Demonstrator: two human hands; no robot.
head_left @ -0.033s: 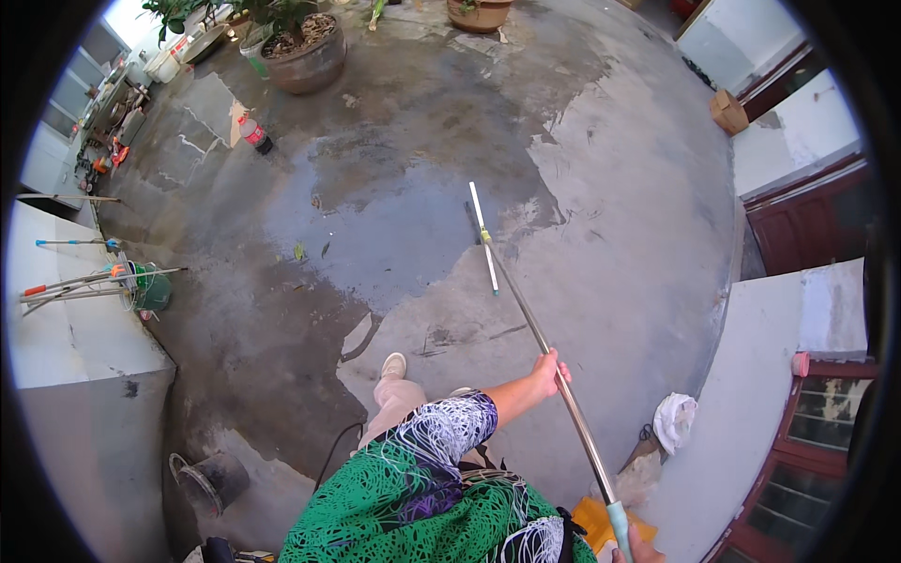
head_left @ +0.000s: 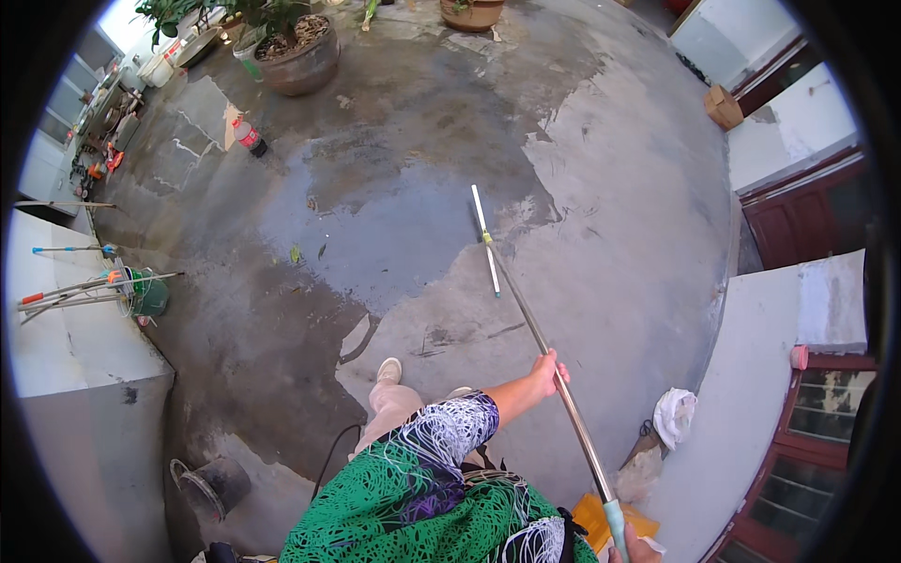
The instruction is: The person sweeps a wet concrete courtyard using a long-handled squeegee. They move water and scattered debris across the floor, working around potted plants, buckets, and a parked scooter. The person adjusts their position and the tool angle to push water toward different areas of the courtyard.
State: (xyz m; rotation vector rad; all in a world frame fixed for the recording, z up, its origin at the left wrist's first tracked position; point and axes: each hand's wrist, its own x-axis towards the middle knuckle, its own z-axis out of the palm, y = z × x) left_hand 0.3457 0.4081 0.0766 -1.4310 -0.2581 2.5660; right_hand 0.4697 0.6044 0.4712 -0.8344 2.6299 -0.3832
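Silver pole (head_left: 581, 427), pale-green grip (head_left: 615, 521), slim white crossbar (head_left: 479, 208); left hand (head_left: 545, 373) clasping pole, right hand (head_left: 640, 552) clasping grip.

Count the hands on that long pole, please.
2: the left hand partway along the metal pole, and the right hand at its pale green grip, partly cut off by the lower edge. No others show.

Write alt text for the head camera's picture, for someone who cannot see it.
A person's left hand and right hand hold a long metal pole, its far end carrying a thin white crossbar over a patchy grey floor. Beyond are a red-labelled bottle and potted plants, with a green bucket at the left.
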